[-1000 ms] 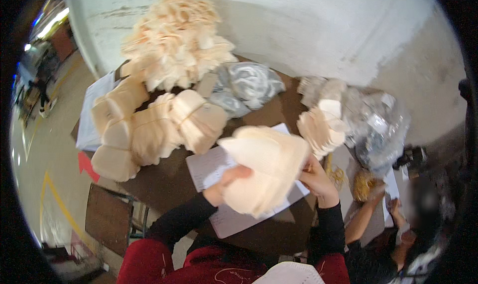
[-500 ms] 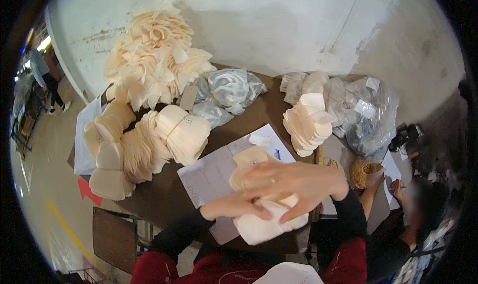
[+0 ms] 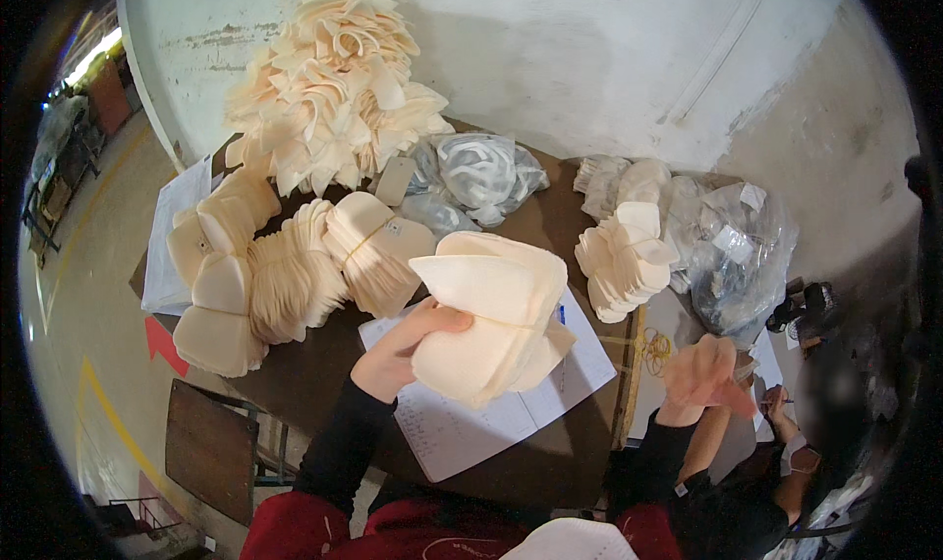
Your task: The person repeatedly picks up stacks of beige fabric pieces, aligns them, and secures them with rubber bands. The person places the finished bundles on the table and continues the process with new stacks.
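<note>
A thick stack of cream, shoe-insole-shaped or cup-like soft pads (image 3: 491, 334) is gripped by my left hand (image 3: 393, 354), thumb across its left side. A thin yellow rubber band runs around the stack. My right hand (image 3: 702, 378) is off to the right, at the small container of rubber bands, which it mostly covers; its fingers are bent and blurred, so what they hold does not show. Beneath the stack lies an open notebook (image 3: 471, 432) with handwriting. Beside my right hand, loose yellow rubber bands (image 3: 653, 349) rest near the table edge.
Banded rows of cream pads (image 3: 290, 275) cover the left of the brown table (image 3: 324, 383), with a tall loose heap (image 3: 334, 98) behind. Clear bags (image 3: 486, 177) stand at the back; another pad stack (image 3: 629, 260) and a large plastic bag (image 3: 737, 246) sit right. A co-worker's hand (image 3: 778, 403) holds a pen.
The pad stack has been lifted and turned upright in my left hand. My right hand has let go of it and moved right to the rubber bands. The view has shifted slightly.
</note>
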`<state>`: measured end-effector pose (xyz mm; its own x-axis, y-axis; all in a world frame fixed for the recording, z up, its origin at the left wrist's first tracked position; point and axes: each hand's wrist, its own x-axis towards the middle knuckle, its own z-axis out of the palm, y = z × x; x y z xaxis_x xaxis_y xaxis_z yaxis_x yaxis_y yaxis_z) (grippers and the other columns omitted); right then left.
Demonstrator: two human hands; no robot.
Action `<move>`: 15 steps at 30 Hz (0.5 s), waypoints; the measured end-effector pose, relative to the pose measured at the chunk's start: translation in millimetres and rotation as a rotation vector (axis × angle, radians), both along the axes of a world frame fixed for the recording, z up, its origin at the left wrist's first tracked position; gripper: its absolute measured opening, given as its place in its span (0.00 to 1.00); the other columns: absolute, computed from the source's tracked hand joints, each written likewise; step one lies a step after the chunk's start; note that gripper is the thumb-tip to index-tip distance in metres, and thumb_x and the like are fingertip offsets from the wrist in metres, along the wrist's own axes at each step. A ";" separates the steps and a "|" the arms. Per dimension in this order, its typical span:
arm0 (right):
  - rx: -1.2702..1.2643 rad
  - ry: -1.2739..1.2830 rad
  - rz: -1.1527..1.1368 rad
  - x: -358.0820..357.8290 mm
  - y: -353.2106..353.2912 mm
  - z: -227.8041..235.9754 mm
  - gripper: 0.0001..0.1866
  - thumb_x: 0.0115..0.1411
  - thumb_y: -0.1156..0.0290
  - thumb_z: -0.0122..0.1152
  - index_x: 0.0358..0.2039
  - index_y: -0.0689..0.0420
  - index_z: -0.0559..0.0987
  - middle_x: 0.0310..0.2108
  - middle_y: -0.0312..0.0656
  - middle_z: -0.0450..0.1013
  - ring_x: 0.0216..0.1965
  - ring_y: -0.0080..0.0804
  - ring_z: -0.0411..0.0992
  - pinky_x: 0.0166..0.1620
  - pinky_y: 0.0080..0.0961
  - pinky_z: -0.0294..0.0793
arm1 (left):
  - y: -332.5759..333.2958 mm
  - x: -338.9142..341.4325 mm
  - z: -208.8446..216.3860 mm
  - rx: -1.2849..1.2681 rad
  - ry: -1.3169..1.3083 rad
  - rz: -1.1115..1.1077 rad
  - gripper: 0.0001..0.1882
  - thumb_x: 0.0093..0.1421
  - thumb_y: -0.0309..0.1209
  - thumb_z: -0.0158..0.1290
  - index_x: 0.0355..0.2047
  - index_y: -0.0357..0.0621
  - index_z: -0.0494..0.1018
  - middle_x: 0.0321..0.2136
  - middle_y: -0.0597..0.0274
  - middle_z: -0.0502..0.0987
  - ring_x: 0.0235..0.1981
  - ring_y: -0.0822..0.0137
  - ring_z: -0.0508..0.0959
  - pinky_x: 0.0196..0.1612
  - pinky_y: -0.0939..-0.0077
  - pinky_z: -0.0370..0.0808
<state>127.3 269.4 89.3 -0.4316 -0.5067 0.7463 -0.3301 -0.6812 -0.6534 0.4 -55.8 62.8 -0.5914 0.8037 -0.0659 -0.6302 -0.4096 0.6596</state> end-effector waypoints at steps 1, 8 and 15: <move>-0.182 -0.143 -0.138 4.7 -7.6 -6.9 0.49 0.48 0.46 0.73 0.64 0.61 0.64 0.67 0.47 0.58 0.68 0.38 0.56 0.62 0.51 0.62 | 0.6 3.0 0.2 -0.014 0.011 0.042 0.32 0.56 0.34 0.60 0.59 0.35 0.64 0.52 0.53 0.75 0.51 0.64 0.77 0.55 0.70 0.75; 0.497 -0.744 -1.204 -26.6 -102.2 -32.5 0.53 0.55 0.62 0.68 0.72 0.58 0.44 0.72 0.45 0.46 0.73 0.36 0.42 0.69 0.37 0.51 | 32.6 10.6 -42.9 -0.199 0.275 0.395 0.33 0.53 0.28 0.64 0.58 0.37 0.64 0.52 0.56 0.74 0.49 0.66 0.77 0.52 0.74 0.74; 0.551 -0.426 -1.261 -39.8 -151.1 -25.8 0.56 0.50 0.70 0.73 0.70 0.65 0.44 0.66 0.56 0.55 0.67 0.40 0.56 0.66 0.33 0.55 | 44.7 21.9 -45.1 -0.885 1.279 0.962 0.42 0.38 0.24 0.63 0.58 0.50 0.67 0.52 0.60 0.74 0.50 0.57 0.74 0.52 0.64 0.68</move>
<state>87.4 118.2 63.4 -0.9372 0.1978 0.2873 -0.2270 0.2792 -0.9330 22.3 -11.1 17.7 -0.7966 0.1777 0.5777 0.5931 0.4137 0.6907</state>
